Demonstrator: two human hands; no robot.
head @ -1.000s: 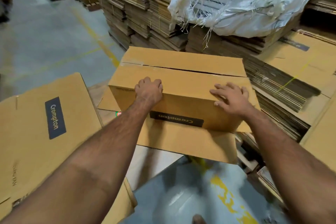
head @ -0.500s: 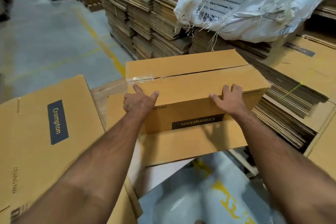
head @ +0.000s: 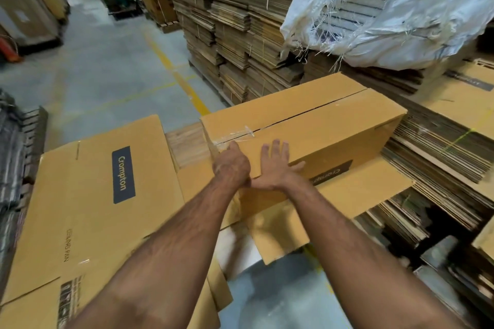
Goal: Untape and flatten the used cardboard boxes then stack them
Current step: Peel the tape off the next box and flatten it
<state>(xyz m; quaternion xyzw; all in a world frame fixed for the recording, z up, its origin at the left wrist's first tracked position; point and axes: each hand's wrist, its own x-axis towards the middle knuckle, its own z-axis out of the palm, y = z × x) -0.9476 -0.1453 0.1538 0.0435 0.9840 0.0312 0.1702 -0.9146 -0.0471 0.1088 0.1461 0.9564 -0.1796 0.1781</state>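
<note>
The box [head: 307, 125] stood unflattened on a loose sheet [head: 347, 195] – left hand [head: 231, 168] pinching the tape [head: 235, 136] at its seam, right hand [head: 275, 165] pressed flat on top – one flattened box [head: 93, 195] lay beside it

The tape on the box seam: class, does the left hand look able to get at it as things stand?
Probably yes. The left hand is already at the box corner, fingertips right by the loose tape; nothing lies between them. The right hand lies flat beside it, clear of the seam.
</note>
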